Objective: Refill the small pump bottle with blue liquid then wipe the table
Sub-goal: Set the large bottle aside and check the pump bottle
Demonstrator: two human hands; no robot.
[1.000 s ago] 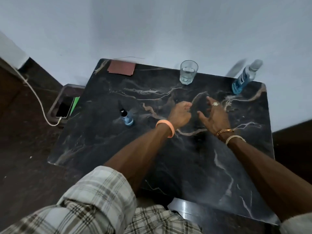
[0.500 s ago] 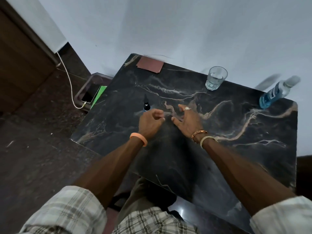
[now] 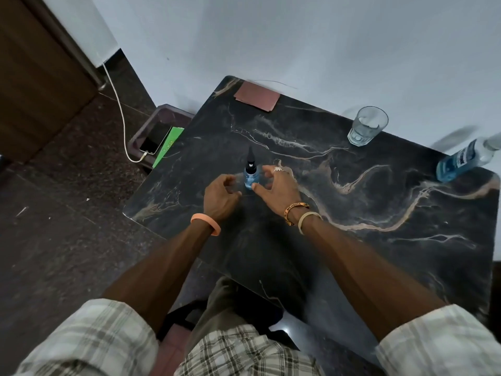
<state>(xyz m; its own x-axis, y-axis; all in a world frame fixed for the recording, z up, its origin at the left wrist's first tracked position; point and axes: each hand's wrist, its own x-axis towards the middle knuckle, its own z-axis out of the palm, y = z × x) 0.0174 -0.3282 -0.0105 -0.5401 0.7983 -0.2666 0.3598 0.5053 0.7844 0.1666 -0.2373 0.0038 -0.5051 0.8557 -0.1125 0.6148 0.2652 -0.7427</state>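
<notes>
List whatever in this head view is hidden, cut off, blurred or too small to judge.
- Large clear bottle of blue liquid: its cap end is cut off by the right edge, and its label is too small to read.
- Small blue pump bottle with black top: its base is hidden behind the right hand, so contact is unclear.
- Left hand: curled fingers hide its palm.
- Green printed item: partly hidden by the dark marble table.

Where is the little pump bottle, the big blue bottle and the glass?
small pump bottle (image 3: 249, 178): head view, on its blue body below the black pump.
big blue bottle (image 3: 461, 158): head view, on its label, near the table's far right corner.
glass (image 3: 366, 126): head view, on its clear side wall.
</notes>
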